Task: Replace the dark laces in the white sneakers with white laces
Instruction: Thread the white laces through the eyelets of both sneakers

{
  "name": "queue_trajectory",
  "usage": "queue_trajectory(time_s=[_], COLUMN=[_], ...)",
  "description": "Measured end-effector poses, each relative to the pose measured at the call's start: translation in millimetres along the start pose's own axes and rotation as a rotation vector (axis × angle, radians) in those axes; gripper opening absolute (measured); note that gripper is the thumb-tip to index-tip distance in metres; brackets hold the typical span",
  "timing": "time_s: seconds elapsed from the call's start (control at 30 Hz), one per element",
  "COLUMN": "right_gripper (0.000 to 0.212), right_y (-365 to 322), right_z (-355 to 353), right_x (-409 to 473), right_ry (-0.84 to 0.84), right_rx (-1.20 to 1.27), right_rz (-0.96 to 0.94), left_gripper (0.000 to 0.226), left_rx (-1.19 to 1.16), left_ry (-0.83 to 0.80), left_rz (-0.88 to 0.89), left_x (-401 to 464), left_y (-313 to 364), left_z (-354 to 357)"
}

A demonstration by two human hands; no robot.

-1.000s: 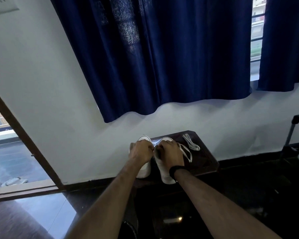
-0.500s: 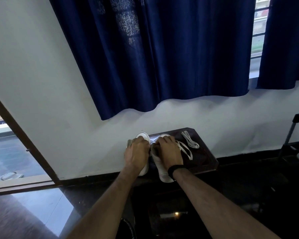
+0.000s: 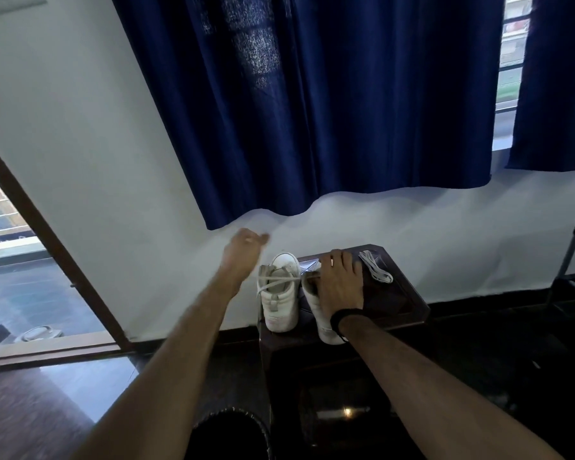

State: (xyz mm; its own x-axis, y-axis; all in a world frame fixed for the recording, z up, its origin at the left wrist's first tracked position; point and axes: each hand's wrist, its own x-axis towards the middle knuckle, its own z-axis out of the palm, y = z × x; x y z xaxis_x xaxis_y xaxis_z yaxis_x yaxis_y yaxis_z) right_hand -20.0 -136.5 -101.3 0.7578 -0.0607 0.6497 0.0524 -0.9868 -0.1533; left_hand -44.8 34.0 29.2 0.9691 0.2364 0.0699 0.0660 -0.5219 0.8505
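Two white sneakers stand side by side on a small dark wooden table (image 3: 409, 295), toes towards the wall. The left sneaker (image 3: 279, 305) has a loosened greyish lace (image 3: 278, 281) crossing its open tongue. My left hand (image 3: 243, 252) is raised above and left of that shoe, blurred, fingers curled with thumb and fingertips together; whether it pinches a lace end I cannot see. My right hand (image 3: 337, 282) lies flat on the right sneaker (image 3: 322, 325), fingers spread over its front and hiding its lacing. A bundle of white laces (image 3: 375, 268) lies on the table right of that hand.
The table stands against a white wall (image 3: 113, 194) under dark blue curtains (image 3: 312, 111). An open doorway (image 3: 30, 277) is at the left. A dark metal stand (image 3: 571, 254) sits at the right edge. The floor is dark and glossy.
My left hand has lifted off the left sneaker and swung up and to the left. My right hand has flattened onto the right sneaker. The camera has moved closer.
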Motion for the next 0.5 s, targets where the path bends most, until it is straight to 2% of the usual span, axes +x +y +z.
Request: queue_trajectory(time_s=[0.07, 0.1, 0.13, 0.17, 0.23, 0.3, 0.4, 0.47, 0.5], right_gripper=[0.025, 0.023, 0.02, 0.018, 0.023, 0.03, 0.037, 0.038, 0.037], right_y=[-0.7, -0.8, -0.9, -1.1, -2.4, -3.7, -4.7, -3.7, -2.9], right_z=[-2.5, -2.7, -2.7, -3.6, -6.1, -7.4, -4.1, 0.3, 1.8], right_x=[0.2, -0.2, -0.6, -1.4, -3.3, -4.5, -3.7, -2.4, -1.8], right_ry=[-0.013, -0.02, -0.038, -0.065, -0.151, -0.231, -0.285, -0.275, -0.277], right_rx=[-0.011, -0.002, 0.016, 0.038, 0.084, 0.108, 0.162, 0.178, 0.181], right_rz=[0.076, 0.116, 0.153, 0.193, 0.271, 0.306, 0.315, 0.318, 0.316], left_gripper=[0.037, 0.042, 0.043, 0.039, 0.015, 0.019, 0.024, 0.026, 0.023], left_rx=[0.747, 0.934, 0.952, 0.827, 0.382, 0.084, -0.132, -0.221, -0.184], left_ry=[-0.269, -0.365, -0.385, -0.347, -0.168, 0.0, 0.088, 0.067, 0.013], left_rz=[0.057, 0.056, 0.057, 0.065, 0.074, 0.105, 0.091, 0.016, -0.036], left_x=[-1.9, -4.6, -7.0, -11.7, -16.2, -17.4, -21.3, -21.8, -24.4], left_y=[-8.5, -12.2, -14.0, -13.4, -13.4, -17.7, -21.5, -20.1, -17.5], left_z=[5.3, 9.8, 13.0, 14.2, 12.0, 6.6, 0.2, -2.8, -7.3])
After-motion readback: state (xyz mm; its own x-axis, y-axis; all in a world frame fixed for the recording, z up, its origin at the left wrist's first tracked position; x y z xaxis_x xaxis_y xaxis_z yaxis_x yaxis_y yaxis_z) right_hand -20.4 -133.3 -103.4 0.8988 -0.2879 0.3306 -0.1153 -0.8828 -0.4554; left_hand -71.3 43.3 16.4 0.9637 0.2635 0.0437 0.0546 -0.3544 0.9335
